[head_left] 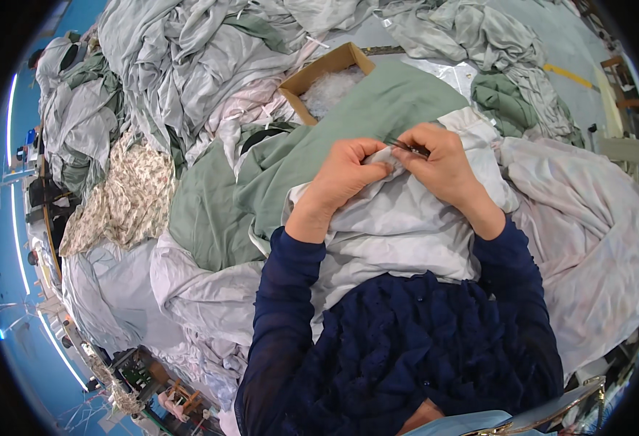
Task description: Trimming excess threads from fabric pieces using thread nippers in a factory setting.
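My left hand [343, 174] is closed in a pinch on an edge of the white cloth [399, 221], which lies bunched over my lap. Thumb and fingers of my right hand [443, 166] are closed around a small dark pair of thread snips [398, 144]. The snips' tips point toward the left fingertips, close to the pinched edge. Both hands nearly meet above the cloth. Under and beyond them spreads a sage green cloth [399, 94]. Whether the blades touch the white cloth or a thread, I cannot make out.
An open cardboard box [299, 109] with pale, fluffy scraps stands beyond my hands. Large heaps of grey-white cloth [181, 65] lie at the far left. A floral cloth [127, 192] is to the left, and a pale pinkish cloth [581, 240] to the right.
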Tool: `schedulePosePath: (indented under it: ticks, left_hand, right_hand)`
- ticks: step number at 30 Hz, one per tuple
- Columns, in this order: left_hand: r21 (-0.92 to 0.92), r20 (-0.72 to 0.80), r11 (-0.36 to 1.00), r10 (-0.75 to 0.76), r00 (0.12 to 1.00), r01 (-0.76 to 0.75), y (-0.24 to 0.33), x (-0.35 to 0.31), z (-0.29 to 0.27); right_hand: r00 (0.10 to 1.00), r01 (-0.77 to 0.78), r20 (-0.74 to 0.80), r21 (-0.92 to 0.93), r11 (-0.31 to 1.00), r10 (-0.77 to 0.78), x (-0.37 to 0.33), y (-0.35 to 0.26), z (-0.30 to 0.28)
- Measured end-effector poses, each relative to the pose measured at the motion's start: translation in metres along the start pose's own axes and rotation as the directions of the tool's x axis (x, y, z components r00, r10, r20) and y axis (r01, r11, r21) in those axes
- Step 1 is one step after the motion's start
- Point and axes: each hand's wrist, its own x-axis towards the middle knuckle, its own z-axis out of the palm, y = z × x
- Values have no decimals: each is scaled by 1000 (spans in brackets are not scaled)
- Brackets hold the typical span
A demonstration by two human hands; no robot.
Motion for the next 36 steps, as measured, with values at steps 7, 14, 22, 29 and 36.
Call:
schedulePosePath:
  ticks: [7, 14, 22, 29, 36]
  left_hand:
    - [-153, -68, 988, 11, 998, -22, -12, 4, -11]
    - [-269, -87, 963, -22, 996, -2, -26, 19, -19]
    - [-419, -77, 908, -55, 996, 17, -29, 19, -27]
    - [-349, -91, 937, -47, 995, 12, -19, 17, -28]
    - [-293, -88, 956, -46, 995, 18, -7, 9, -30]
  right_hand:
    - [992, -37, -117, 39, 999, 42, 50, -4, -30]
    - [935, 348, -148, 193, 917, -323, 180, -25, -17]
    - [990, 31, 130, 237, 971, -63, 107, 0, -29]
    - [823, -276, 554, 195, 941, 127, 50, 37, -48]
    - [818, -342, 510, 57, 938, 267, 41, 48, -91]
